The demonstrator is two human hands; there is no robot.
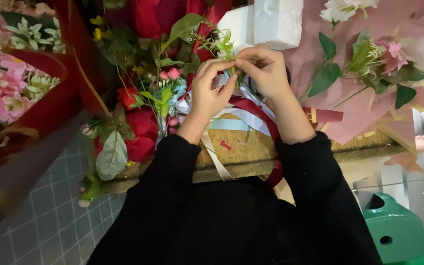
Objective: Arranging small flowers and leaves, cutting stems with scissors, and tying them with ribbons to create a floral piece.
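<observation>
The fingers of the left hand [211, 88] and the right hand [263, 71] meet tip to tip, pinching a thin green sprig [225, 49] between them; just where each tip grips is hard to make out, since the fingers overlap. The sprig's lower stem is hidden behind the hands. Beneath the palms lie white ribbon [244, 115] and dark red ribbon [261, 113], partly covered by the wrists and black sleeves. Red flowers [141, 130] crowd the left of the woven bench [236, 147], their tops cut off. A white foam block [271, 22] stands just beyond the hands. Pink wrapping paper [354, 118] with pale flowers spreads to the right.
</observation>
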